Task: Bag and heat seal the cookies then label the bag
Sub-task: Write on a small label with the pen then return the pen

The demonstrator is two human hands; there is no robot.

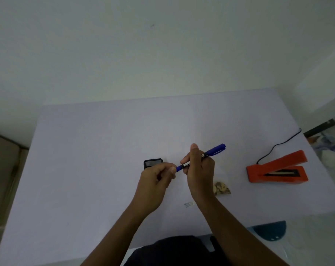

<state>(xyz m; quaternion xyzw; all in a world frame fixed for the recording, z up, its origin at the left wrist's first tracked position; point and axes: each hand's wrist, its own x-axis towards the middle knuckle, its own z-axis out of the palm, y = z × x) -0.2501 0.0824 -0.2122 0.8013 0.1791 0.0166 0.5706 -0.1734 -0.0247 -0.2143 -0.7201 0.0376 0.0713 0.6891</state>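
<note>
With the bagged cookies [222, 188] lying on the counter [97, 150] just right of the wrists, labelling is in hand: the right hand [198, 167] grips the blue marker [201, 156] while the left hand [157, 174] pinches its near cap, so next comes uncapping and writing on the small label [188, 204].

Pale table [86, 150]: orange sealer [277, 167], bagged cookies [222, 188], label [188, 204], black box [153, 163].

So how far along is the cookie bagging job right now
The bag of cookies lies on the table, apart from the open orange heat sealer, so bagging looks done and sealing probably is too; the seal itself is too small to see. In hand: the right hand grips the blue marker while the left hand pinches its end. Left: labelling; a small label lies nearby.
</note>
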